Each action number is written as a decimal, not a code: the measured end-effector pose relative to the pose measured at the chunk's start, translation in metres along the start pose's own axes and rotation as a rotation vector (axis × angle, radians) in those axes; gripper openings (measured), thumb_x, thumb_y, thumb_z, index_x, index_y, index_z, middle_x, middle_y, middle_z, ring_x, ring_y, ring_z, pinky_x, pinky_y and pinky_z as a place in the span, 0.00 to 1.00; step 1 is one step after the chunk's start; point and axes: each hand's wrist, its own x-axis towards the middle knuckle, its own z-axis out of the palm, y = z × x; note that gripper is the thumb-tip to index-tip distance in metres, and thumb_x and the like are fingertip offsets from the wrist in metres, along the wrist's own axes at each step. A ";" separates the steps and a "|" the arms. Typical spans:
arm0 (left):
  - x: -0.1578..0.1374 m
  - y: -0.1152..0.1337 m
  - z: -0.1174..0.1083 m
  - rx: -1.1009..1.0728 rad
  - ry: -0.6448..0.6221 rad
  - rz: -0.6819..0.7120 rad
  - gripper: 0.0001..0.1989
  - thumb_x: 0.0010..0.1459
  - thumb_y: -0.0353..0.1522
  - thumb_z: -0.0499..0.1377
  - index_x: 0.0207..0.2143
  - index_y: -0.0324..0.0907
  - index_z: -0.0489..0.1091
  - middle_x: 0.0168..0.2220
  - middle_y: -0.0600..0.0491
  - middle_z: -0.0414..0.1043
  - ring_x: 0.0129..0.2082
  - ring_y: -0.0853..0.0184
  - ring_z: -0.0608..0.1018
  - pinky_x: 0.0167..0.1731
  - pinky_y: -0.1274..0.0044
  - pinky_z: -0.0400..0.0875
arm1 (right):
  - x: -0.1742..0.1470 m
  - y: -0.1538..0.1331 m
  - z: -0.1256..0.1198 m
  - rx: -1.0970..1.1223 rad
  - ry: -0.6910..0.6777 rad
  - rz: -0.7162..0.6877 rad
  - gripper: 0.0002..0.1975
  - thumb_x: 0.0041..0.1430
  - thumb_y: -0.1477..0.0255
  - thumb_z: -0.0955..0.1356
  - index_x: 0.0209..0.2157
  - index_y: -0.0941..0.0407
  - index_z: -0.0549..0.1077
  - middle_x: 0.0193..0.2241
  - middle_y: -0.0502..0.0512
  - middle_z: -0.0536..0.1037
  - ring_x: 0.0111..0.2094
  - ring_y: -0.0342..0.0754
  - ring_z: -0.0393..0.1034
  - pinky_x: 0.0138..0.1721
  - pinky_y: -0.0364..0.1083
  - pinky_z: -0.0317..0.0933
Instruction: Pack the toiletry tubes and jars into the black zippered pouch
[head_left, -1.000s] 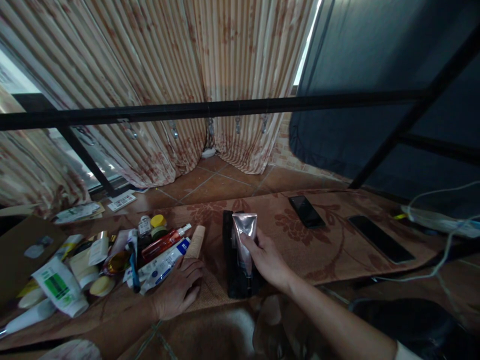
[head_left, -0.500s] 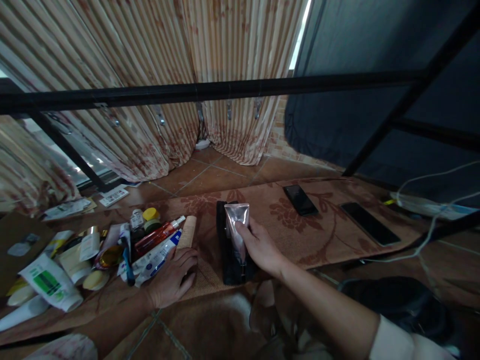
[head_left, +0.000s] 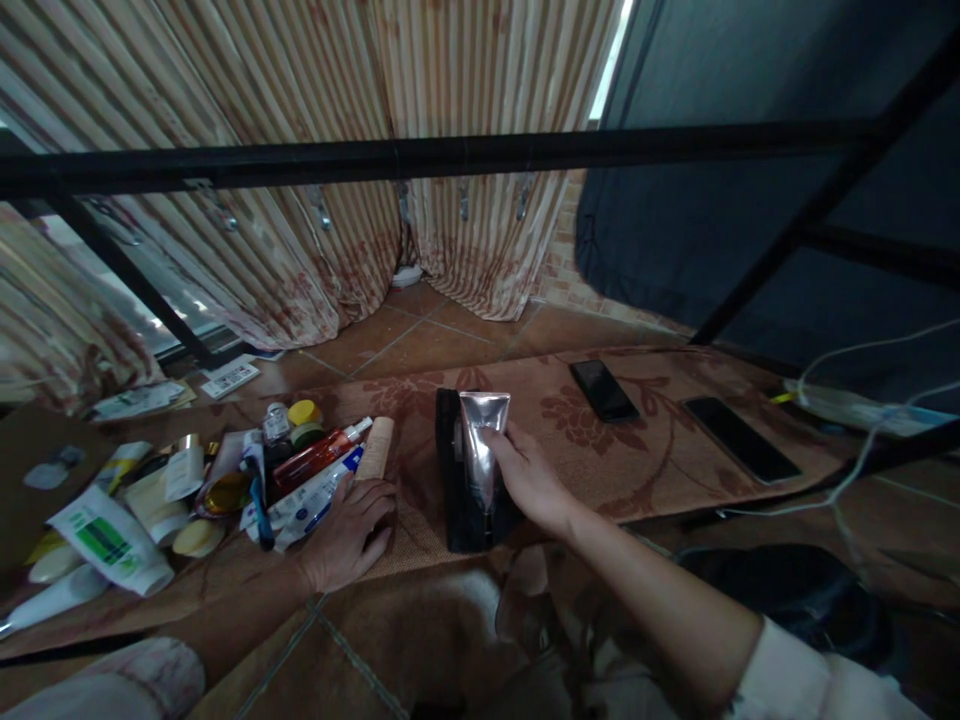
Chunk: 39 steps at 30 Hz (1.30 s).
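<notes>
My right hand [head_left: 529, 477] grips a silver tube [head_left: 481, 445], its lower end inside a black pouch [head_left: 459, 490] that lies on the patterned brown mat [head_left: 645, 450]. My left hand [head_left: 352, 530] rests flat on the mat, fingers spread, holding nothing. Its fingertips are next to a beige tube [head_left: 375, 449] and a white-and-blue tube [head_left: 311, 500] at the edge of a pile of toiletries. The pile also holds a red bottle [head_left: 315, 458], a yellow-capped jar [head_left: 303, 413] and a white tube with a green label [head_left: 109, 540].
Two dark phones [head_left: 603, 389] [head_left: 741, 452] lie on the mat to the right. White cables [head_left: 862, 420] run at the far right. A black metal bar [head_left: 450, 155] crosses overhead. Striped curtains [head_left: 300, 100] and tiled floor lie beyond.
My right hand has stayed on the silver tube at the pouch, shifting slightly. The left hand has stayed on the mat. The camera view has drifted a little.
</notes>
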 end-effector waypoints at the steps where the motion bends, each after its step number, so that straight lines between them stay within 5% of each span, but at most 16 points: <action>1: 0.000 0.000 0.000 -0.002 0.002 -0.001 0.12 0.56 0.31 0.51 0.43 0.44 0.66 0.52 0.47 0.67 0.54 0.57 0.66 0.59 0.53 0.41 | 0.000 -0.001 0.000 0.006 -0.004 0.002 0.17 0.60 0.62 0.58 0.38 0.57 0.72 0.29 0.50 0.75 0.33 0.47 0.67 0.35 0.43 0.57; 18: -0.003 -0.004 0.001 0.018 -0.002 0.009 0.13 0.58 0.31 0.50 0.45 0.45 0.65 0.54 0.48 0.66 0.55 0.57 0.65 0.60 0.52 0.39 | -0.001 -0.004 0.000 0.007 -0.021 0.037 0.13 0.57 0.67 0.59 0.35 0.56 0.72 0.28 0.49 0.74 0.32 0.47 0.66 0.34 0.43 0.56; 39: -0.002 -0.002 0.001 0.003 0.037 -0.025 0.12 0.57 0.32 0.50 0.44 0.46 0.66 0.52 0.49 0.67 0.53 0.57 0.67 0.57 0.53 0.50 | -0.001 -0.006 0.001 -0.023 -0.033 0.036 0.11 0.57 0.69 0.59 0.37 0.55 0.71 0.30 0.49 0.74 0.33 0.48 0.67 0.35 0.43 0.56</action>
